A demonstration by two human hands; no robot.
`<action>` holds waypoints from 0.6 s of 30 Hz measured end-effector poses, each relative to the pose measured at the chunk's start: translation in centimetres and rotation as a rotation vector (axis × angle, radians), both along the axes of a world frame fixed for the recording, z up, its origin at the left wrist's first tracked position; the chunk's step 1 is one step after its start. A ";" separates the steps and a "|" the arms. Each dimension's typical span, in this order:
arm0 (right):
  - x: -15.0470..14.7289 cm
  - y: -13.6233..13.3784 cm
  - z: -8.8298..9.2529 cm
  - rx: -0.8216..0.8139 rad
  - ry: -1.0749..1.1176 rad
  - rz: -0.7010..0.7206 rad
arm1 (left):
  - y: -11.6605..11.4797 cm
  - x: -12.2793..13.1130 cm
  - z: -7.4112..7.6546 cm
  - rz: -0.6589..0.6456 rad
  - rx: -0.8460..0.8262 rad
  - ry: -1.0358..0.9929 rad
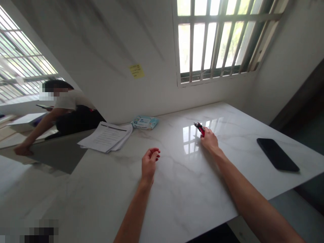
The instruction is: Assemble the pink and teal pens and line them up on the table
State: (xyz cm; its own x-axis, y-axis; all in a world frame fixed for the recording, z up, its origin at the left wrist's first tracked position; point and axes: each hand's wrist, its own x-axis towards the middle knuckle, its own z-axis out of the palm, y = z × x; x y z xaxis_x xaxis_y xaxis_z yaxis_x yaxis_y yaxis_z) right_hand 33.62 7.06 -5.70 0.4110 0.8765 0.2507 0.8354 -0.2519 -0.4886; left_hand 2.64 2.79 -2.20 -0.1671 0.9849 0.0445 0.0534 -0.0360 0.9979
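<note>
My right hand [209,139] rests on the white marble table [192,189], fingers closed round a small red and black tool [199,128] whose tip points away from me. My left hand [150,162] lies on the table nearer the middle, its fingers loosely curled with nothing in them. The nearest things to it are a stack of printed papers [106,136] and a pale blue pack of wet wipes [145,122], both apart from it toward the wall.
A black phone [277,154] lies flat near the table's right edge. A yellow sticky note [136,71] hangs on the wall by a barred window [215,37]. At the left another person [63,111] leans over a lower surface.
</note>
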 end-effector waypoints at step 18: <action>3.7 1.0 -1.3 -0.028 0.040 -0.120 | -0.8 1.7 -0.6 -0.207 0.130 0.387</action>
State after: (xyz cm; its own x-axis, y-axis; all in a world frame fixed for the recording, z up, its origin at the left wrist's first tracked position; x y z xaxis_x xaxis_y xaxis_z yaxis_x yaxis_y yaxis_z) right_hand 37.36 8.07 -6.98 0.5227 0.8268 0.2077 0.7783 -0.3633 -0.5122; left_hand 4.31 1.97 -2.84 0.0865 0.9779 0.1904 0.4002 -0.2091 0.8922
